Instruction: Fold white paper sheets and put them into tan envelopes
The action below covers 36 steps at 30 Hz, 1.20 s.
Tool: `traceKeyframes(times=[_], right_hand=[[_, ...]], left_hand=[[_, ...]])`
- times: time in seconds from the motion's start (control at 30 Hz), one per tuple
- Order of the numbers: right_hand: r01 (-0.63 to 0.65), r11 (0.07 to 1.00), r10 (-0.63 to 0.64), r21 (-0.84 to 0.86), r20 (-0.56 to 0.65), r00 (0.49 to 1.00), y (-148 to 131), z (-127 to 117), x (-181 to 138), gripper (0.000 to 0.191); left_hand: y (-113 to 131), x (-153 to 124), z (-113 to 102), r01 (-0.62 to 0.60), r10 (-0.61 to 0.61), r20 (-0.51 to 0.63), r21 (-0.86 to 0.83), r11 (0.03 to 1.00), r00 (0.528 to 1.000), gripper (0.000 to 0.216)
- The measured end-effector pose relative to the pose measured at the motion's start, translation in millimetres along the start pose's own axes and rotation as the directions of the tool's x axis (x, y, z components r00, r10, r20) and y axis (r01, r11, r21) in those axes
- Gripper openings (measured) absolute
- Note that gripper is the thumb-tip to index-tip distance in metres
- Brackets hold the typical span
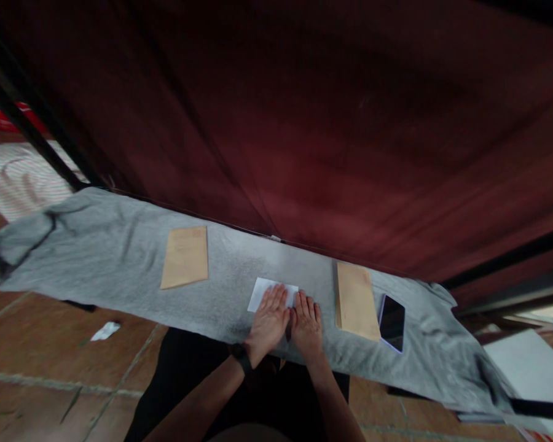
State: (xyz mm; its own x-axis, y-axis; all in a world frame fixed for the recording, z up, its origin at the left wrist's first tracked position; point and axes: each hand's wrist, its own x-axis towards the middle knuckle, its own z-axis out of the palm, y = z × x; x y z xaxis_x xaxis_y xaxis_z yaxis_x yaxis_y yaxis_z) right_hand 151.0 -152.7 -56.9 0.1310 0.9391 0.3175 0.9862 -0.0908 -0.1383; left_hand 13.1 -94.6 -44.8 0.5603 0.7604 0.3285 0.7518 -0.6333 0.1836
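A small white sheet of paper lies on the grey cloth in front of me. My left hand, with a dark watch on the wrist, rests flat on it, fingers stretched out. Beside it my right hand lies palm down with its fingers extended, fingertips at the paper's right edge; the thumbs nearly meet. Part of the paper is hidden under the hands. To the right sits a stack of brown envelopes, and on the left lies another brown envelope.
A phone lies right of the envelope stack. The grey cloth covers a long narrow surface, with a dark red sheet rising behind it. On the tiled floor lies a white scrap; a white board is at far right.
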Motion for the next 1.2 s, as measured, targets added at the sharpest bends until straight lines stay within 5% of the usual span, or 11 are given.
traceKeyframes(times=[0.13, 0.43, 0.67, 0.87, 1.0, 1.2], right_hand=[[0.028, 0.998, -0.026, -0.047, 0.053, 0.998, 3, 1, -1, 0.054], [0.030, 0.999, -0.031, -0.027, -0.036, 0.999, 0, 0, 0, 0.051], [-0.022, 0.998, 0.027, 0.061, -0.067, 0.997, -13, -4, 5, 0.050], [0.146, 0.976, -0.147, 0.162, -0.005, 0.989, -30, -11, -16, 0.045], [0.092, 0.982, -0.095, 0.168, 0.011, 0.995, -21, -14, -25, 0.047], [0.026, 0.979, -0.047, 0.200, 0.098, 0.994, -5, -13, 4, 0.049]], left_hand=[[15, -10, 5, -0.079, 0.080, 0.007, -0.071, 0.994, 0.997, 0.055], [-27, -31, -8, 0.005, -0.002, -0.076, 0.042, 0.999, 0.997, 0.062], [-30, -32, -15, -0.046, 0.051, -0.068, 0.073, 0.996, 0.996, 0.058], [-38, -37, -24, -0.163, 0.164, -0.021, 0.044, 0.986, 0.986, 0.062], [-43, -40, -30, -0.262, 0.262, 0.033, 0.014, 0.965, 0.965, 0.060], [-43, -39, -31, -0.275, 0.275, 0.054, -0.002, 0.961, 0.960, 0.061]])
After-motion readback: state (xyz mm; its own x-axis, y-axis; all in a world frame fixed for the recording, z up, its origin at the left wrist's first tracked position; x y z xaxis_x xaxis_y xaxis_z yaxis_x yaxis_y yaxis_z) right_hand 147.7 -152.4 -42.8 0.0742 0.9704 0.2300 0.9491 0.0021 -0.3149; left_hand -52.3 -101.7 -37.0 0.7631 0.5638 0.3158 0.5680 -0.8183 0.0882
